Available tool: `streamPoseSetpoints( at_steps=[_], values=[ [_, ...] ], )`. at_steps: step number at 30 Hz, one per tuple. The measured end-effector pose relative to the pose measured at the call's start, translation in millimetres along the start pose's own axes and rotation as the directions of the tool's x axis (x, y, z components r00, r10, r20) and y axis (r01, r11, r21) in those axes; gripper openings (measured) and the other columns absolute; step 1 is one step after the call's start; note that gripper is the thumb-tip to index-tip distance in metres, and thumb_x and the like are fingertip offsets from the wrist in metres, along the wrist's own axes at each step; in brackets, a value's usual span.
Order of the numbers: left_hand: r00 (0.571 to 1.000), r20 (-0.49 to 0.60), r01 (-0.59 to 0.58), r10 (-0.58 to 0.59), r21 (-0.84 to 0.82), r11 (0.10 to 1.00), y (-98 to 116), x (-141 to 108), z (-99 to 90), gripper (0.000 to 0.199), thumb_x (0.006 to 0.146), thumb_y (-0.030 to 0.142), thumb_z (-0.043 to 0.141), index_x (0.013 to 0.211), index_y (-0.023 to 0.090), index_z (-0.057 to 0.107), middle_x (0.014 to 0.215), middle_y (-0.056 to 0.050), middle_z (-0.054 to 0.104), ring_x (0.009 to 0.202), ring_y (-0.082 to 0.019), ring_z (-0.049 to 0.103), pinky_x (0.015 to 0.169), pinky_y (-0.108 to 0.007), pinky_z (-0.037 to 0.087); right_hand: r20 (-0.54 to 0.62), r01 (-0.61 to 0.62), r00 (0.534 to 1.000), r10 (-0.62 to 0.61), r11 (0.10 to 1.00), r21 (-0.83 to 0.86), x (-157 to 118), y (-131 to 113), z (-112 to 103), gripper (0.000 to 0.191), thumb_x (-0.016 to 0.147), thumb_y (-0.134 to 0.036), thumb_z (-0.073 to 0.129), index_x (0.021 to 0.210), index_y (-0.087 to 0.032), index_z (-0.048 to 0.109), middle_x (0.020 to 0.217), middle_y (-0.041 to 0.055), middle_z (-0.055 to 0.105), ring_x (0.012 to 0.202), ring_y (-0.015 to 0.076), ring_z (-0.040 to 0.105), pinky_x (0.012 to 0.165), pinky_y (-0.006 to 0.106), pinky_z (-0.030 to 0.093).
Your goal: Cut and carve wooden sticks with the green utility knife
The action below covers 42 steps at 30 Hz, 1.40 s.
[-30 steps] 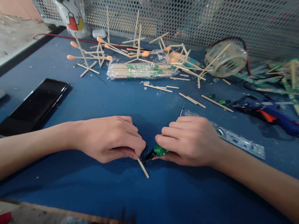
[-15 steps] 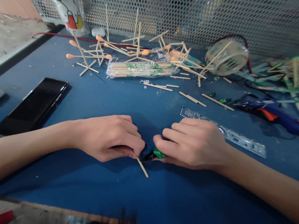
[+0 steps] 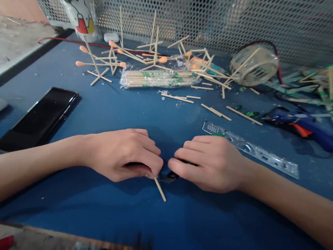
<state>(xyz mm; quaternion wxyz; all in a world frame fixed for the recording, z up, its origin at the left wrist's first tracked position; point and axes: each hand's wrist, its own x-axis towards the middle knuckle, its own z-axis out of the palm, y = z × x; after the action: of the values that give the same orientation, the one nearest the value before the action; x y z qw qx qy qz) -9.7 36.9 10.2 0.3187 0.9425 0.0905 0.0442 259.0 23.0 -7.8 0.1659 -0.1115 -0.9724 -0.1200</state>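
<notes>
My left hand (image 3: 130, 155) is closed, pinching a thin wooden stick (image 3: 160, 189) whose free end slants down toward the near edge of the table. To the right, my right hand (image 3: 214, 164) wraps round a green and black utility knife (image 3: 173, 175). Most of the knife is hidden in the fist; its dark front and thin blade point left, close to the stick. A bit of green shows behind the knuckles. Just beyond my right hand lies a clear plastic ruler (image 3: 268, 157).
Behind lie a wrapped bundle of sticks (image 3: 158, 79), orange-tipped stick pieces (image 3: 100, 64) and a clear round container (image 3: 253, 66). A blue glue gun (image 3: 314, 132) is at right, a black phone (image 3: 37, 119) at left. A perforated metal panel (image 3: 176, 13) closes the back.
My right hand has turned and drawn the knife slightly away from the stick, so less of its green body shows in front. My left hand keeps its pinch. The view shifts slightly.
</notes>
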Motion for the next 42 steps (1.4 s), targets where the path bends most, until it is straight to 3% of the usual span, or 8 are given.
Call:
streamPoseSetpoints(
  at_steps=[5, 15, 21, 31, 37, 42],
  values=[
    [1.000, -0.020, -0.014, 0.014, -0.014, 1.000, -0.6, -0.2, 1.4, 0.017, 0.102, 0.016, 0.049, 0.098, 0.021, 0.064, 0.089, -0.004, 0.068, 0.084, -0.017, 0.063, 0.082, -0.033, 0.037, -0.012, 0.034, 0.999, -0.035, 0.999, -0.026, 2.7, -2.6, -1.2, 0.010, 0.099, -0.025, 0.052, 0.094, -0.027, 0.061, 0.065, -0.0059, 0.054, 0.056, 0.0152, 0.038, 0.054, 0.033, 0.022],
    [1.000, -0.019, -0.002, 0.002, 0.000, 1.000, 0.2, -0.5, 1.5, 0.017, 0.103, 0.018, 0.048, 0.098, 0.022, 0.064, 0.090, -0.004, 0.069, 0.085, -0.017, 0.064, 0.083, -0.032, 0.038, 0.017, 0.020, 1.000, -0.020, 1.000, -0.024, 5.4, -9.2, -5.6, 0.012, 0.098, -0.023, 0.052, 0.093, -0.026, 0.062, 0.065, -0.0050, 0.053, 0.056, 0.0158, 0.038, 0.055, 0.033, 0.022],
    [1.000, -0.009, 0.001, -0.001, 0.020, 1.000, 0.3, 0.1, 2.2, 0.017, 0.103, 0.017, 0.047, 0.098, 0.022, 0.063, 0.089, -0.003, 0.068, 0.084, -0.017, 0.063, 0.083, -0.033, 0.037, 0.054, -0.042, 0.998, 0.042, 0.999, 0.005, 6.3, -13.4, -6.9, 0.021, 0.101, -0.023, 0.045, 0.089, -0.027, 0.061, 0.064, -0.0047, 0.050, 0.056, 0.0173, 0.041, 0.054, 0.033, 0.024],
    [1.000, 0.000, 0.003, -0.003, 0.027, 1.000, 0.0, 1.6, 1.6, 0.016, 0.104, 0.019, 0.048, 0.094, 0.022, 0.061, 0.089, -0.001, 0.066, 0.084, -0.016, 0.061, 0.082, -0.032, 0.037, 0.094, -0.152, 0.984, 0.154, 0.988, -0.021, 10.3, -34.7, -12.5, 0.018, 0.099, -0.021, 0.045, 0.091, -0.026, 0.059, 0.065, -0.0048, 0.052, 0.055, 0.0174, 0.043, 0.055, 0.034, 0.025],
    [1.000, -0.013, -0.011, 0.011, 0.012, 1.000, 0.1, -0.6, 2.5, 0.017, 0.104, 0.020, 0.047, 0.098, 0.021, 0.063, 0.087, -0.003, 0.066, 0.083, -0.017, 0.061, 0.081, -0.033, 0.036, 0.018, -0.091, 0.996, 0.091, 0.996, -0.011, 9.7, -25.4, -8.1, 0.024, 0.102, -0.027, 0.044, 0.088, -0.025, 0.063, 0.062, -0.0046, 0.053, 0.055, 0.0161, 0.043, 0.054, 0.034, 0.025],
    [1.000, -0.012, 0.000, 0.000, 0.020, 1.000, -0.4, -1.3, 2.5, 0.019, 0.104, 0.021, 0.046, 0.097, 0.022, 0.064, 0.086, -0.003, 0.067, 0.083, -0.018, 0.061, 0.082, -0.033, 0.036, 0.027, -0.094, 0.995, 0.094, 0.995, -0.019, 9.4, -24.5, -9.9, 0.030, 0.104, -0.035, 0.040, 0.087, -0.025, 0.063, 0.062, -0.0049, 0.054, 0.054, 0.0160, 0.044, 0.053, 0.034, 0.025]
  ],
)
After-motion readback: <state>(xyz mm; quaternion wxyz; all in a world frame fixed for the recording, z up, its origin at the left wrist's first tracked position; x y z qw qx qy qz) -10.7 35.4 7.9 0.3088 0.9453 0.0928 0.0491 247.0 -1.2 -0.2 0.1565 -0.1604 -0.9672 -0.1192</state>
